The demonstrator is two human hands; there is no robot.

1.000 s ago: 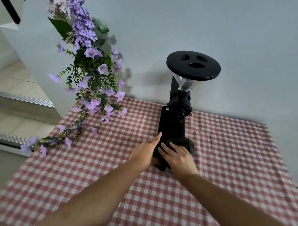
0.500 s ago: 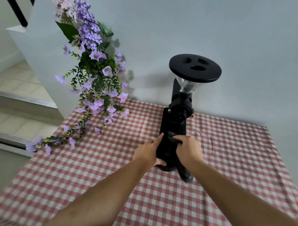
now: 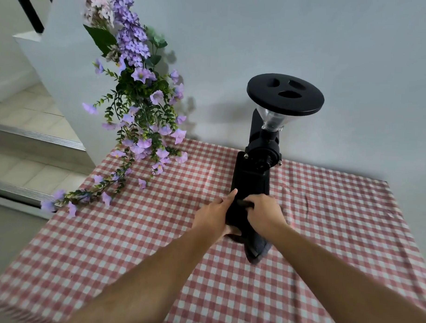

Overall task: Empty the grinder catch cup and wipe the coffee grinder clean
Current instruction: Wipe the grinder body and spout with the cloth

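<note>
From the head camera, a matte black coffee grinder [image 3: 251,179] stood upright near the back of the desk [image 3: 337,238], which wore a creased red-and-white gingham cloth. Its round flat lid [image 3: 285,97] capped a clear conical hopper [image 3: 271,120]. The left hand [image 3: 213,215] braced the grinder's left side, fingers flat against the body, thumb raised. The right hand [image 3: 263,214] clenched a dark grey cloth [image 3: 256,247] against the front, its soft pointed corner drooping to the desk. Purple artificial flowers [image 3: 139,105] trailed at left.
</note>
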